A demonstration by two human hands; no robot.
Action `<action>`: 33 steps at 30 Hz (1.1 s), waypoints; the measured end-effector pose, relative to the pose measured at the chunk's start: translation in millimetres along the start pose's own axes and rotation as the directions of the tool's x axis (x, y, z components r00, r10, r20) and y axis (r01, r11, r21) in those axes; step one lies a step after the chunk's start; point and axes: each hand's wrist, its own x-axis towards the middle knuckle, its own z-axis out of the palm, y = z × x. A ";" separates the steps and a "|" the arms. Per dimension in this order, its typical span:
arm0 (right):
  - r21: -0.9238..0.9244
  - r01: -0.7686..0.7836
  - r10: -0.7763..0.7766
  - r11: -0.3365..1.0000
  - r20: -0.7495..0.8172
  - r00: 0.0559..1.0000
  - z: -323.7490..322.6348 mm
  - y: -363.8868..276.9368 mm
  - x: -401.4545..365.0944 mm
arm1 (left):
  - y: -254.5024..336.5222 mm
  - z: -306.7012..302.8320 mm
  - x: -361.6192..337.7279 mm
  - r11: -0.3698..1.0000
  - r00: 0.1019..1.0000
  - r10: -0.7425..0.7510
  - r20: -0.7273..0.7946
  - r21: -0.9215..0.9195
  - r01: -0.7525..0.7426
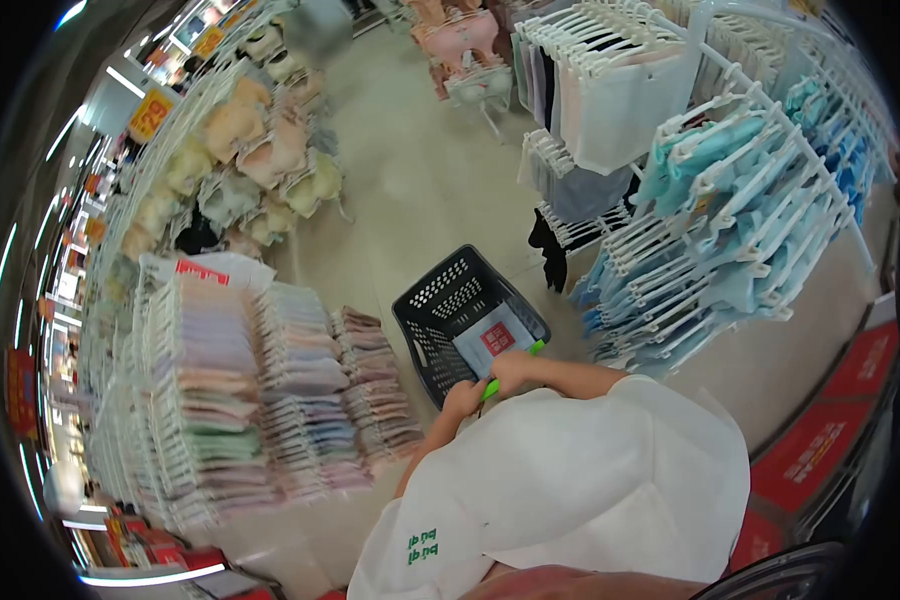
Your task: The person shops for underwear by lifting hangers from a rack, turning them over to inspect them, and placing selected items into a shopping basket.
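Both of my hands are closed on a bright green handle [490,389] at the near side of a black shopping basket [432,335]. My left hand [462,400] grips its lower left end, and my right hand [512,373] holds it nearer the upper right end. Inside the basket lies a pale flat item with a red square label [496,338]. The basket has perforated walls and stands in front of my white shirt, just beyond the hands.
Racks of folded pastel garments [215,400] stand at the left, with hanging bras [260,140] behind them. Blue garments on white hangers [710,240] hang close at the right. The pale aisle floor [400,150] runs ahead. Red-printed panels [820,440] line the lower right.
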 end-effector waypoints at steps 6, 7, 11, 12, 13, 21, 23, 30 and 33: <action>0.046 -0.059 0.065 0.997 -0.152 0.986 -21.3 15.7 58.9 | -2.8 -70.8 51.7 0.994 0.997 -0.004 0.074 0.105 -0.004; 0.071 -0.074 0.084 0.995 -0.153 0.985 -27.8 14.9 70.9 | -6.3 -83.5 60.8 0.993 0.997 0.004 0.083 0.113 -0.014; 0.217 -0.095 0.137 0.972 -0.185 0.973 -50.2 22.1 105.9 | -17.0 -126.7 106.6 0.983 0.988 -0.012 0.157 0.180 -0.016; 0.223 -0.102 0.146 0.970 -0.191 0.971 -59.8 29.3 117.8 | -13.8 -140.5 122.2 0.979 0.987 0.010 0.160 0.202 -0.043; 0.228 -0.104 0.153 0.968 -0.210 0.966 -69.5 33.5 130.8 | -12.7 -155.6 134.1 0.977 0.986 0.015 0.164 0.209 -0.050; 0.322 -0.112 0.188 0.940 -0.213 0.959 -137.1 88.8 214.4 | 9.9 -241.7 237.6 0.946 0.967 0.078 0.242 0.289 -0.148; 0.335 -0.147 0.207 0.931 -0.152 0.966 -162.9 110.8 239.4 | 22.5 -270.7 278.4 0.925 0.958 0.053 0.282 0.347 -0.154; 0.469 -0.211 0.343 0.857 -0.215 0.914 -197.0 175.7 278.8 | 70.4 -307.7 364.2 0.858 0.923 0.012 0.386 0.469 -0.207; 0.529 -0.252 0.432 0.810 -0.249 0.867 -215.8 203.0 292.2 | 76.5 -314.4 415.3 0.840 0.910 0.013 0.415 0.489 -0.236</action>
